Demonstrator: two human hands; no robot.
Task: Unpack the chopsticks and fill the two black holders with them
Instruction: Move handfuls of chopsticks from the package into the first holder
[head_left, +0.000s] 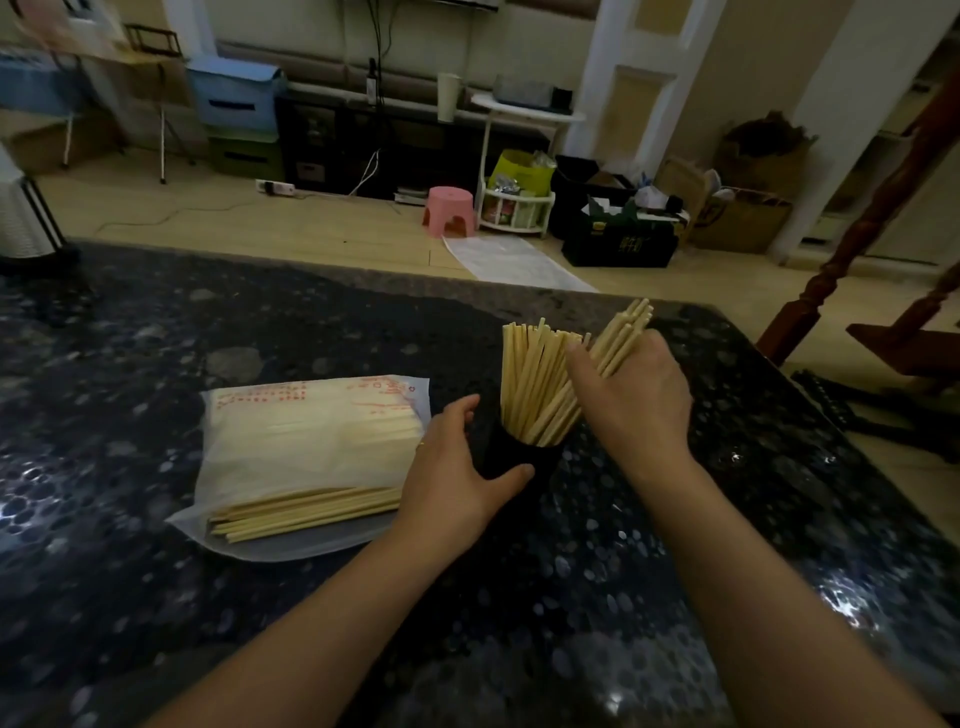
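Note:
A black holder (506, 454) stands on the dark speckled table, packed with pale wooden chopsticks (535, 384) that lean in different directions. My left hand (457, 478) wraps around the holder's left side. My right hand (634, 395) grips a bundle of chopsticks (623, 335) just right of the holder, tips pointing up and away. To the left lies a translucent plastic pack (311, 447) with red print, open at its near side, with loose chopsticks (306, 514) lying in it. A second black holder is not visible.
The speckled stone table (519, 623) fills the lower frame; its far edge runs behind the holder. Beyond it on the floor are a pink stool (449, 210), boxes, crates and a white rack. A wooden chair (883, 291) stands at the right.

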